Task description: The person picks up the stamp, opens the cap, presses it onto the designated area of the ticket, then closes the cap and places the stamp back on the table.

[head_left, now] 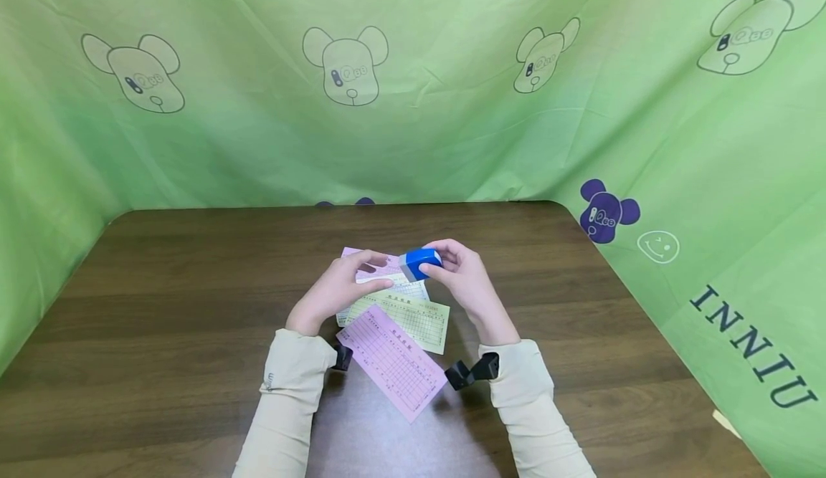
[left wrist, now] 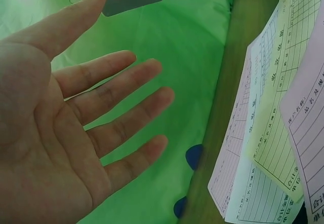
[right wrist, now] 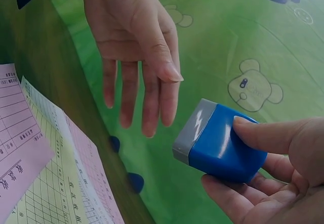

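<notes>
My right hand holds a blue stamp with a grey cap above the papers, its cap end pointing left. In the right wrist view the thumb lies on one broad side of the stamp and the fingers on the other. My left hand is left of the cap, empty, with fingers spread; the right wrist view shows a gap between them. Below lie overlapping receipt slips: a pink slip nearest me, a yellow-green slip, a whitish slip and another pink slip farthest away.
The slips lie on a dark wooden table. A green curtain with bear drawings hangs behind the table and along its sides. Black wrist mounts sit close to the front pink slip.
</notes>
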The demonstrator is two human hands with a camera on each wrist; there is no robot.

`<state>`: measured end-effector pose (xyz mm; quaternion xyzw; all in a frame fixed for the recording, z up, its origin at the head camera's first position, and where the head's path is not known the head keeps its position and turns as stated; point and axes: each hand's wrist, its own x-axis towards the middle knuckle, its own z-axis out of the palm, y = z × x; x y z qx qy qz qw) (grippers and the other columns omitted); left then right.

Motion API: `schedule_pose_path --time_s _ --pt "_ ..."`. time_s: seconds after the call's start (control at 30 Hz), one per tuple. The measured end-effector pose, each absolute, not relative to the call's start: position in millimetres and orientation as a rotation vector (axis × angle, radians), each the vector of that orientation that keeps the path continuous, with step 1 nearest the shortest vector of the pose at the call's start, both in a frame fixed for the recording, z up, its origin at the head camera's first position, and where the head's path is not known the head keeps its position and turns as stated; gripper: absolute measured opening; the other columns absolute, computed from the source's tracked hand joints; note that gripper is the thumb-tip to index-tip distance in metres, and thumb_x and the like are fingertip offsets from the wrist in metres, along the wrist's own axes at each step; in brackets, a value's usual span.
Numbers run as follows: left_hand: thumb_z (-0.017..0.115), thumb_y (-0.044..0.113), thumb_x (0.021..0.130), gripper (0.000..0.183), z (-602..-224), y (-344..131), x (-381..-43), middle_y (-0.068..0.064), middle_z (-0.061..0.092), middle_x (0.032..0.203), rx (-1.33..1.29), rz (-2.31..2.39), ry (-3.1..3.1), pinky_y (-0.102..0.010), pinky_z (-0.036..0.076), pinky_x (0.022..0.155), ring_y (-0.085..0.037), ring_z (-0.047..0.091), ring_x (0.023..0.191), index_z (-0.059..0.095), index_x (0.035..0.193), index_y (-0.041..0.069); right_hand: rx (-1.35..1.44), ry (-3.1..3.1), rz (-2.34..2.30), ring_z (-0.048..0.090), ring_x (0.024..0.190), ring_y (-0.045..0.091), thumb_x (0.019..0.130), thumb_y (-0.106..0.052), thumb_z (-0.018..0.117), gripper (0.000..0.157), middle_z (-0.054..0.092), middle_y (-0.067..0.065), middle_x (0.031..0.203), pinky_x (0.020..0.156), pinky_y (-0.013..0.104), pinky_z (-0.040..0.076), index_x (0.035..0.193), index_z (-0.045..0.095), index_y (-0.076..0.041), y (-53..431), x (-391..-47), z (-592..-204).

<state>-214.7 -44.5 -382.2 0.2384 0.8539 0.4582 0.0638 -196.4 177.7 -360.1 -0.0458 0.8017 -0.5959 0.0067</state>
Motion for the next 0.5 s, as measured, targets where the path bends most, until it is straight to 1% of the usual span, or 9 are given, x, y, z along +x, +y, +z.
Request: schedule_pose_path --time_s 0.13,0.37,0.5 --pt "0.068 0.026 0.091 0.047 -380.8 -43.3 -214.1 -0.012 0.062 0.130 0.756 1.417 2.559 -0.050 0.044 0.103 -0.032 0.057 0.119 0.057 0.130 0.004 -0.164 2.502 -1.860 0.066 0.097 0.017 0.090 -0.004 0.066 0.033 0.064 0.023 0.119 0.086 0.023 0.053 0.121 0.059 0.001 176.4 -195.7 -359.8" --pt "0.068 0.025 0.090 0.044 -379.7 -42.5 -213.7 -0.011 0.063 0.127 0.786 1.455 2.535 -0.048 0.045 0.102 -0.030 0.059 0.117 0.059 0.129 0.007 -0.181 2.496 -1.839 0.067 0.100 0.019 0.090 -0.006 0.066 0.032 0.064 0.022 0.120 0.091 0.029 0.054 0.121 0.060 0.001 173.3 -194.4 -360.0" --pt "0.069 0.024 0.090 0.043 -379.6 -42.6 -213.8 -0.013 0.064 0.126 0.813 1.474 2.524 -0.050 0.044 0.102 -0.032 0.059 0.117 0.059 0.128 0.006 -0.187 2.488 -1.822 0.067 0.099 0.019 0.090 -0.006 0.066 0.033 0.065 0.021 0.120 0.090 0.028 0.054 0.122 0.061 0.000 172.0 -194.3 -360.7"
